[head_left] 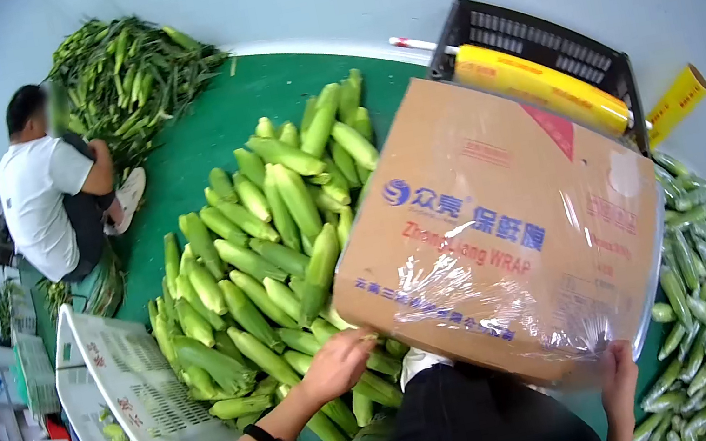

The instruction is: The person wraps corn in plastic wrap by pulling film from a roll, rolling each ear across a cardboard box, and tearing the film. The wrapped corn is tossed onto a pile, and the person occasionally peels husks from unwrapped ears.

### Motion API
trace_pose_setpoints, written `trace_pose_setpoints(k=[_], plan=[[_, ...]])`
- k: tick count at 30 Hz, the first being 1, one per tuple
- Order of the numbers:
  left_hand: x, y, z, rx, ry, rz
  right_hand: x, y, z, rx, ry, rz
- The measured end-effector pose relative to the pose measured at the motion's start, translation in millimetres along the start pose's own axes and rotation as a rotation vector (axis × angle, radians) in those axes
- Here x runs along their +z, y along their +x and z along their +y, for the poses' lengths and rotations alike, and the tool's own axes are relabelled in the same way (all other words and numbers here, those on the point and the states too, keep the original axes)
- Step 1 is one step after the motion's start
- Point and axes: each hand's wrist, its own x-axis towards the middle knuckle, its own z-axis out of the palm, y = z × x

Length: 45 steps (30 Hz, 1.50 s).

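Note:
A cardboard box (pixel 477 227) with blue and red print lies before me, clear plastic wrap (pixel 440 285) stretched over its top. At the box's lower right edge, my right hand (pixel 620 376) is closed in a pinch on the wrap, which creases toward the fingers. Beside the lower left corner, my left hand (pixel 339 366) reaches over a heap of green corn ears (pixel 263 274) still in their husks. Its fingers are drawn together; what they hold, if anything, I cannot make out.
Behind the box stands a black crate (pixel 526 24) bearing a yellow wrap roll (pixel 542 88). Wrapped corn (pixel 701 291) is piled at right. White crates (pixel 135 401) stand at left. Another person (pixel 50 189) sits by a husk heap (pixel 126 86) on the green floor (pixel 276 78).

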Motion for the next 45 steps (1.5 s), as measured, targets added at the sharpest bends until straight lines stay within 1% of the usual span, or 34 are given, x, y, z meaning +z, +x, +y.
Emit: trace_pose_setpoints(k=[1,3,5,8,9,11,12,13,14,15,16,17,18,19,20,21,23,25,27,29,31,32,34,35,36,37,38,40,41,42,45], plan=[[11,-22,-13,-0.193,0.059,0.068,-2,2,4,0.002,0.011,-0.017],[19,-44,-41,-0.652,0.056,0.332,0,4,3,-0.006,0.021,-0.023],[18,-50,-80,-1.021,-0.128,0.544,-5,6,-2,-0.002,0.007,-0.052],[13,-20,-119,-0.951,0.007,0.387,-4,7,-1,-0.006,0.011,-0.052],[25,-10,-139,-0.917,-0.045,0.346,-3,6,-1,-0.005,0.011,-0.042],[33,20,-139,-0.978,-0.025,0.088,0,6,6,-0.023,0.010,-0.034],[31,29,-135,-0.954,-0.025,-0.028,-2,4,9,-0.023,0.004,-0.020],[34,28,-143,-0.925,0.014,-0.049,-4,3,2,-0.006,-0.050,-0.024],[43,21,-159,-0.930,-0.107,0.018,-5,3,-5,0.027,-0.079,-0.033],[58,7,-186,-1.094,-0.371,0.021,-6,3,-9,0.067,-0.107,-0.034],[21,26,-145,-1.218,-0.726,0.137,-6,3,-6,0.051,-0.080,-0.029],[-6,32,-120,-1.146,-1.008,0.188,-4,3,-4,0.032,-0.043,-0.029],[-7,18,-119,-1.072,-1.128,0.299,-5,4,-8,0.047,-0.011,-0.027],[-14,9,-109,-0.947,-1.210,0.393,-3,5,-9,0.043,0.003,-0.020],[-35,13,-86,-0.847,-1.347,0.432,-2,6,-9,0.040,0.012,-0.020],[-61,30,-57,-0.747,-1.412,0.399,-4,4,-9,0.039,0.010,-0.028],[-90,59,-26,-0.663,-1.407,0.336,-5,5,-5,0.054,-0.058,-0.045],[-103,98,0,-0.531,-1.095,0.195,-5,5,-8,0.060,-0.035,-0.042],[-117,164,41,0.145,-0.101,-0.016,-3,7,-10,0.087,-0.100,-0.038],[-90,198,93,0.288,-0.057,-0.135,-4,5,-15,0.093,-0.164,-0.034],[-53,228,111,0.471,-0.102,-0.279,-4,3,-22,0.073,-0.226,-0.034],[-41,236,118,0.454,-0.110,-0.340,-5,1,-26,0.140,-0.255,-0.048],[-22,252,127,0.422,-0.122,-0.471,-22,-10,-38,0.133,-0.042,-0.196],[-17,259,126,0.427,-0.154,-0.487,-28,-11,-40,0.121,0.067,-0.277],[-14,264,121,0.418,-0.187,-0.502,-26,-17,-34,0.018,0.604,-0.201],[-10,263,119,0.397,-0.230,-0.532,-36,-7,-46,-0.015,0.597,-0.126],[-14,265,125,0.363,-0.186,-0.530,-44,7,-65,-0.032,0.594,-0.047],[-13,261,134,0.412,-0.089,-0.344,-26,52,-86,-0.136,0.486,-0.004],[-13,257,135,0.428,-0.033,-0.245,-8,74,-80,-0.354,0.130,0.052],[-9,247,134,0.437,0.052,-0.061,8,90,-72,-0.566,-0.225,0.103],[-7,181,102,0.423,0.101,0.170,20,106,-71,-0.494,-0.350,0.115]])
